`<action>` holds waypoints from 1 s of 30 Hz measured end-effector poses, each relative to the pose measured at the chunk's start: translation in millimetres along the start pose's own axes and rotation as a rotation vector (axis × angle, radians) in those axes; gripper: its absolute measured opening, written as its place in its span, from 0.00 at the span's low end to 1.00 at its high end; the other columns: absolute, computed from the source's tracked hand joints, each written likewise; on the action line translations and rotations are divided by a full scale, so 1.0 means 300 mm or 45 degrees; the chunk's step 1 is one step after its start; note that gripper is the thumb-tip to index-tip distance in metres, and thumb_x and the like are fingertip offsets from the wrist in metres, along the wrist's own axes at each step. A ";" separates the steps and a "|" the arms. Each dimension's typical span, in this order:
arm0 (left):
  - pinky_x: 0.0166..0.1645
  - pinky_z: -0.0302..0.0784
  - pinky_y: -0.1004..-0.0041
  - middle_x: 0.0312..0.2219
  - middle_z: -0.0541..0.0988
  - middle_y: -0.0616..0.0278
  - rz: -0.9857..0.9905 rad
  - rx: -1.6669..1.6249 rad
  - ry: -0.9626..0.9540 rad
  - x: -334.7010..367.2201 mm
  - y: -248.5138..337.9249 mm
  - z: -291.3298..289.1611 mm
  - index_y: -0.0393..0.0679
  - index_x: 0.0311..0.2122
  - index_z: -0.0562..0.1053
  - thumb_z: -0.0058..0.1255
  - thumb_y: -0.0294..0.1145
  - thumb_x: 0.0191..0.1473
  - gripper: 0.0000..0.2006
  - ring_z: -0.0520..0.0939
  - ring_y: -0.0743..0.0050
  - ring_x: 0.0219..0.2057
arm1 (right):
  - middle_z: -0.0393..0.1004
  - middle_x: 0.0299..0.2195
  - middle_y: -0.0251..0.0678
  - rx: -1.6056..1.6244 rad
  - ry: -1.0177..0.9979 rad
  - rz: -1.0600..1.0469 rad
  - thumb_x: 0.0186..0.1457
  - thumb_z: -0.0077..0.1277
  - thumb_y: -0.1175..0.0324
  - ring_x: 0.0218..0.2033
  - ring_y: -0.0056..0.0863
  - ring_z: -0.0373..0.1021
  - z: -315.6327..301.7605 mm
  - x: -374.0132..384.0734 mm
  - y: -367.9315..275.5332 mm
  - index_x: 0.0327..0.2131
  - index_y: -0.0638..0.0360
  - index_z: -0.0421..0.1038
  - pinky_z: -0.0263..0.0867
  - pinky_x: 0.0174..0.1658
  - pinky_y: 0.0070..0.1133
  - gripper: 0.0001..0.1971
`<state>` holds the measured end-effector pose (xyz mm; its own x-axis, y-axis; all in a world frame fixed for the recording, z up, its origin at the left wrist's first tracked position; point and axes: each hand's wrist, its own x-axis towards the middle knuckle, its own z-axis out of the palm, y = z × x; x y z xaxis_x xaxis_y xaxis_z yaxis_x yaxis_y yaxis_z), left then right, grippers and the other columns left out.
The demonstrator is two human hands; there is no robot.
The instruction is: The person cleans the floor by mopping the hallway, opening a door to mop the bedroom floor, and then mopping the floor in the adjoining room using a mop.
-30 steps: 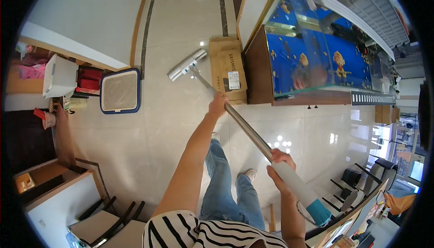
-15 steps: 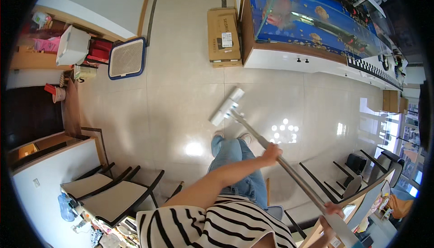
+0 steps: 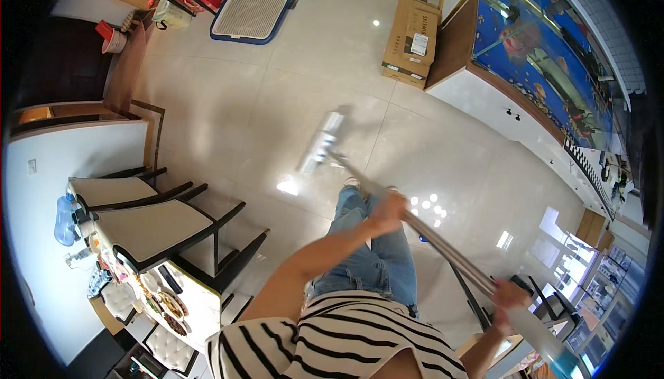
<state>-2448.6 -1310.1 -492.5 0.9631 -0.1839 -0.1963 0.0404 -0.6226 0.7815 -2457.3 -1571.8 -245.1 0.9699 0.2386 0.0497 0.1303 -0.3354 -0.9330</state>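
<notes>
With both hands I hold a long-handled mop [image 3: 443, 244] that slants from the lower right toward the middle of the floor. My left hand [image 3: 389, 214] is closed round the lower part of its metal pole, above my jeans. Higher up the pole, my right hand [image 3: 510, 299] grips near the thick pale section that ends in a teal tip. The wide white mop head [image 3: 321, 145] lies on the shiny tiled floor [image 3: 318, 85], just ahead and left of my feet, blurred by motion.
A cardboard box [image 3: 409, 40] stands beside the fish tank cabinet [image 3: 484, 99]. A blue-rimmed tray [image 3: 250, 16] rests on the floor at the far left. Dark-framed chairs [image 3: 155, 230] surround a dining table [image 3: 207, 313] bearing dishes. More furniture stands at the lower right.
My view has turned, and the box and tank now sit farther right. The mop head has swept left across the floor. More of the dining table shows.
</notes>
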 end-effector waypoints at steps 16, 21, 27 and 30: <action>0.41 0.66 0.70 0.34 0.67 0.61 -1.515 -0.183 0.308 -0.607 -1.013 -0.069 0.52 0.32 0.67 0.48 0.23 0.34 0.15 0.65 0.64 0.42 | 0.63 0.29 0.35 1.176 -1.110 0.090 0.45 0.41 0.74 0.19 0.16 0.61 0.818 0.055 0.385 0.32 0.62 0.62 0.56 0.18 0.12 0.07; 0.41 0.59 0.67 0.26 0.69 0.57 -0.347 0.339 0.046 -0.193 -0.419 0.613 0.45 0.27 0.67 0.46 0.30 0.35 0.08 0.68 0.60 0.32 | 0.67 0.32 0.39 0.036 -1.007 1.130 0.32 0.51 0.77 0.34 0.32 0.65 -0.042 0.028 0.415 0.27 0.57 0.65 0.59 0.41 0.25 0.12; 0.37 0.64 0.61 0.26 0.69 0.52 -0.009 0.007 -0.394 0.215 0.589 1.009 0.43 0.21 0.69 0.49 0.31 0.32 0.06 0.70 0.57 0.32 | 0.66 0.28 0.37 -0.312 -0.271 0.427 0.28 0.54 0.71 0.33 0.32 0.63 -0.960 -0.237 0.205 0.24 0.57 0.63 0.56 0.40 0.27 0.14; 0.36 0.66 0.63 0.26 0.70 0.57 0.090 -0.239 -0.245 0.321 0.788 1.051 0.45 0.23 0.70 0.49 0.29 0.31 0.07 0.68 0.60 0.35 | 0.65 0.22 0.34 -0.206 -0.188 0.226 0.33 0.52 0.67 0.28 0.28 0.61 -1.062 -0.208 0.171 0.20 0.55 0.60 0.56 0.40 0.27 0.11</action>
<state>-2430.2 -1714.7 -513.3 0.8978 -0.3743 -0.2321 0.0408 -0.4542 0.8900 -2445.4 -1894.1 -182.6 0.9414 0.2893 -0.1732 0.0036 -0.5222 -0.8528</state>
